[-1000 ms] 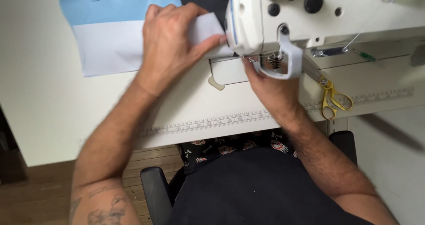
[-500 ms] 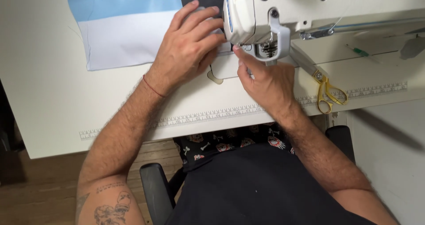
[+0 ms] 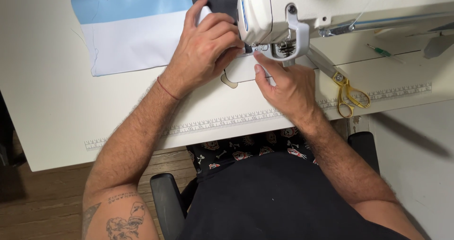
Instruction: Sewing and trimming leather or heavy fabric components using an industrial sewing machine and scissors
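White fabric (image 3: 135, 44), blue along its far side, lies at the counter (image 3: 52, 112) far edge, left of the sewing machine (image 3: 302, 13). Left hand (image 3: 205, 48) presses flat on its right end, fingers spread. Right hand (image 3: 283, 86) fingertips pinch at the needle; grasp unclear. Gold scissors (image 3: 347, 91) near the right edge.

Both bare forearms reach forward, converging ahead of the body. The left hand (image 3: 204, 51) lies palm down, fingers together and curled slightly at the tips, a thin red band round its wrist and tattoos showing on the upper arm. The right hand (image 3: 286, 86) sits just beside it, knuckles up, thumb and forefinger pinched forward, the other fingers folded under, wrist bent slightly inward.
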